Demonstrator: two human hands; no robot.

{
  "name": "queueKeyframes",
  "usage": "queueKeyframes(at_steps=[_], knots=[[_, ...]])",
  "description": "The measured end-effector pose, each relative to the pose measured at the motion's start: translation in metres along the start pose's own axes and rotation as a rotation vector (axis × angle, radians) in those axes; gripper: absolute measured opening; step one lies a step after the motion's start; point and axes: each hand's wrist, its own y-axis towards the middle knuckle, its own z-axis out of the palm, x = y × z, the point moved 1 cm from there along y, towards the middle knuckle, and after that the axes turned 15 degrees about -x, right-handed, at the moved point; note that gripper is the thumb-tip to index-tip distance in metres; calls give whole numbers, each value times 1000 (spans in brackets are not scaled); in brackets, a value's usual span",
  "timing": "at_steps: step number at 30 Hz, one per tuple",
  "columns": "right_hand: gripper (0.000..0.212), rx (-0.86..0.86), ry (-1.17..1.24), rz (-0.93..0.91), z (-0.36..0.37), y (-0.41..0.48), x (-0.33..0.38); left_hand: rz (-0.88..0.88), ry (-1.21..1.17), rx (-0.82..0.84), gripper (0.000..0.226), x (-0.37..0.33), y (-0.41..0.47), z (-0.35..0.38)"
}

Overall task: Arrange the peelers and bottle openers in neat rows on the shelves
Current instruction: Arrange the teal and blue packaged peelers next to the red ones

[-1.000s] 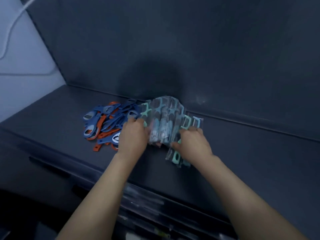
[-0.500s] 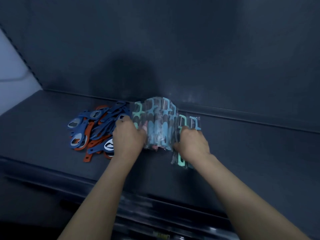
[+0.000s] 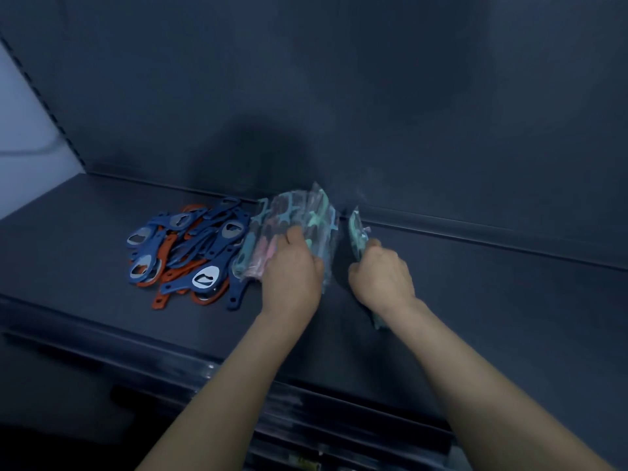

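Resting on the dark shelf [image 3: 475, 300], a fanned bundle of wrapped peelers [image 3: 306, 215] is gripped by the left hand [image 3: 292, 277], with the fingers curled over the packets. Just right of those fingers, across a narrow gap, a thin stack of peelers [image 3: 356, 232] is held up on edge, clenched in the right hand [image 3: 382, 277]. Left of the left fingers, just beside the bundle, blue and orange bottle openers [image 3: 190, 246] are heaped in 1 loose pile.
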Motion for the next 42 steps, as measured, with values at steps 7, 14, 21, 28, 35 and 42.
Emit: queueKeyframes(at_steps=[7,14,21,28,35,42], knots=[[26,5,28,-8,-12,1,-27,107,153,115,19,-24,-14,23],[74,62,23,13,-5,2,-25,115,231,-68,25,-7,2,14],[84,130,-96,8,9,8,-13,-6,384,126,78,14,16,20],[74,112,-156,31,8,13,-13,-26,388,125,79,11,23,29],[57,160,-80,44,2,21,-21,151,448,81,58,1,24,38],[44,84,67,107,-2,23,-25,72,253,174,57,-5,20,33]])
